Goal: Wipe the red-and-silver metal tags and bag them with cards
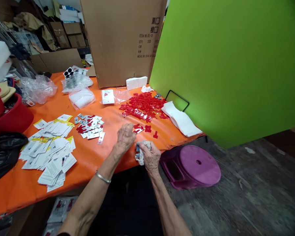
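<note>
Gripping a rag (139, 154) in our right hand (151, 158), we rest our left hand (125, 137) beside red pieces (139, 129), its curled fingertips hidden, so we cannot tell its hold.

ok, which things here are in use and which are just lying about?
In use: left hand on red piece; right hand gripping cloth; red pile.
Lying about: cards, bags, stool, carton.

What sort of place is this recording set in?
Probably a small packing or assembly workshop: an orange table holds a pile of red plastic pieces and stacks of printed cards, with cardboard cartons behind.
</note>
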A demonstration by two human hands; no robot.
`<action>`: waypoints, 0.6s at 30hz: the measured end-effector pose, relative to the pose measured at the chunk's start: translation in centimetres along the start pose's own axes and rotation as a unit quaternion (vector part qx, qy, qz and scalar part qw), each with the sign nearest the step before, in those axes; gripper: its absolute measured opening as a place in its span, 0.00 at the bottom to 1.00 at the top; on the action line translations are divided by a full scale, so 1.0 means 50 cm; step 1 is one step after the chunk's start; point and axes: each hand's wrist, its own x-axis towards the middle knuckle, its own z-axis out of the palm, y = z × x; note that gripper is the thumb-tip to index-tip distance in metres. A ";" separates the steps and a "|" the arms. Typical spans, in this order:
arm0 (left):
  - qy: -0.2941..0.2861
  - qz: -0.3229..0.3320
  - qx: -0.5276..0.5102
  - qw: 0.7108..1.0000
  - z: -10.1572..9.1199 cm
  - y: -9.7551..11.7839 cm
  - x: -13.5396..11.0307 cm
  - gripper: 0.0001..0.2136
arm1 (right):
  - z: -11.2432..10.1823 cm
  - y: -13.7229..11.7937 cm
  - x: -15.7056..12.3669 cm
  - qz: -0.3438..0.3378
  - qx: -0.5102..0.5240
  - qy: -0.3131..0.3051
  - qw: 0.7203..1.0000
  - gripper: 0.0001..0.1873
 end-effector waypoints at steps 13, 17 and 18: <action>-0.064 -0.104 -0.166 0.979 0.049 0.029 0.084 0.07 | -0.011 -0.005 -0.006 0.008 0.091 0.013 0.996 0.14; -0.113 -0.136 -0.316 0.932 0.007 0.035 0.101 0.07 | -0.023 -0.014 0.009 0.074 0.182 -0.011 0.981 0.16; -0.123 -0.140 -0.351 0.918 -0.003 0.037 0.097 0.07 | -0.024 -0.019 0.015 0.088 0.205 -0.015 0.975 0.16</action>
